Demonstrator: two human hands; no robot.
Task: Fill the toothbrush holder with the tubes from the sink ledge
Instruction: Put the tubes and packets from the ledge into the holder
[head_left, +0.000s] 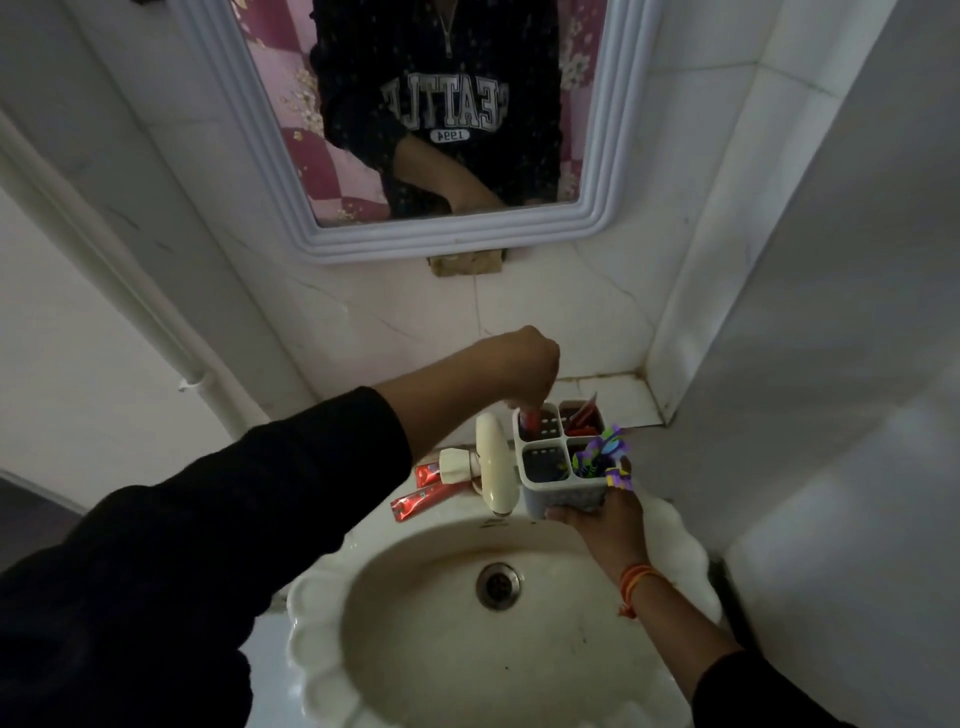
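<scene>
A white toothbrush holder with four compartments is held over the sink's back edge by my right hand, which grips its base. My left hand reaches over the tap and pinches a red tube, lowering it into the far-left compartment. Another red tube stands in the far-right compartment. Purple and green toothbrushes fill the near-right compartment. The near-left compartment looks empty. Two more red tubes lie on the sink ledge, left of the tap.
A cream tap stands at the back of the white scalloped sink, with the drain below. A framed mirror hangs on the tiled wall above. A wall corner closes in on the right.
</scene>
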